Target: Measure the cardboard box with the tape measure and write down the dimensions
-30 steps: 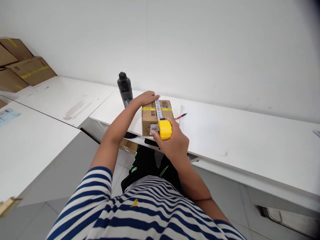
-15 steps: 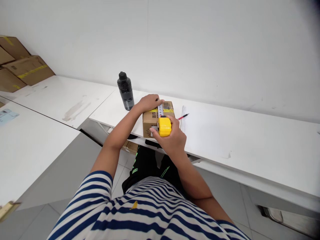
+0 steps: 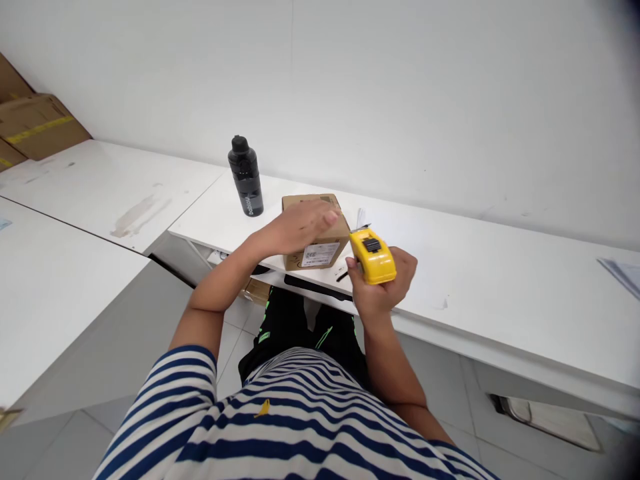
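Tape measure (image 3: 375, 259) now beside carton (image 3: 320, 255) edge

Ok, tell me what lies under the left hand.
A cardboard box lies beneath the left hand, a white label showing on its near side; the hand hides part of the box's top.

Open tabletop (image 3: 500, 287) runs wide to the right of the right hand (image 3: 376, 299)! Between the hands it's tight, carton (image 3: 334, 235) and tape measure (image 3: 379, 265) crowding the gap, while beyond the left hand (image 3: 299, 227), leftward, a bottle (image 3: 246, 179) blocks the way.
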{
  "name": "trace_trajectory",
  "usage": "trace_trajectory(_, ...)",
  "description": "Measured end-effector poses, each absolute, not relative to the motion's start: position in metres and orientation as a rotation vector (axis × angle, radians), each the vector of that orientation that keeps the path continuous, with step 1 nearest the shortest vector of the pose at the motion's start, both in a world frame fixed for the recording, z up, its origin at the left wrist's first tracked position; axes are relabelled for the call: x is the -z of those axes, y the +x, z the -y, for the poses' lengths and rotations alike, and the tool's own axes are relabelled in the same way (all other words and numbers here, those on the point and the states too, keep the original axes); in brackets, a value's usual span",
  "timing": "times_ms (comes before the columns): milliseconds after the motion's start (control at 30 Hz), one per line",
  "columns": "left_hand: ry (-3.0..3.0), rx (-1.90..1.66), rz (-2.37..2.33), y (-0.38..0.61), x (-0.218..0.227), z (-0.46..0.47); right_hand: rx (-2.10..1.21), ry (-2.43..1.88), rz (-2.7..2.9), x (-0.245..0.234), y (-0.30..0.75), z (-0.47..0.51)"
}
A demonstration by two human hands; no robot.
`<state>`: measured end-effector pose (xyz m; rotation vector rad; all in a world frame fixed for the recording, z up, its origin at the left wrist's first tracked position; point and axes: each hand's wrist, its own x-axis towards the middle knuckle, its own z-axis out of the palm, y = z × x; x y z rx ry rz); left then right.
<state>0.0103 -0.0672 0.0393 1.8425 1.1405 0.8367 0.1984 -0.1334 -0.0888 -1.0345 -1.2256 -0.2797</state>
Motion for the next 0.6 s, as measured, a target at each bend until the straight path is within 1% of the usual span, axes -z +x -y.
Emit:
trace_trajectory(100, 2.131, -0.746, -1.123, -0.022, -0.018, 0.057, 0.085, -1.105, 1.145, 0.092, 0.205, 0.131)
trace_trajectory(167, 2.157, -0.789, -1.167, -0.056, -0.001, 0.057, -0.059, -1.117, 1.085, 0.095, 0.209, 0.131)
trace_trajectory(233, 2.039, -0.957, -1.163, -0.092, 0.019, 0.063, -0.158, -1.102, 1.010, 0.097, 0.213, 0.131)
trace_trajectory(333, 1.698, -1.293, -1.238, -0.127, 0.058, 0.076, -0.286, -1.101, 0.921, 0.101, 0.213, 0.129)
trace_trajectory(400, 1.524, -1.376, -1.332, -0.127, 0.085, 0.081, -0.385, -1.093, 0.895, 0.104, 0.208, 0.125)
trace_trajectory(467, 1.423, -1.310, -1.375, -0.112, 0.106, 0.080, -0.469, -1.071, 0.904, 0.106, 0.200, 0.120)
trace_trajectory(533, 1.363, -1.235, -1.295, -0.091, 0.115, 0.077, -0.524, -1.047, 0.948, 0.103, 0.193, 0.115)
trace_trajectory(600, 1.318, -1.252, -1.174, -0.071, 0.112, 0.074, -0.572, -1.036, 1.021, 0.093, 0.189, 0.110)
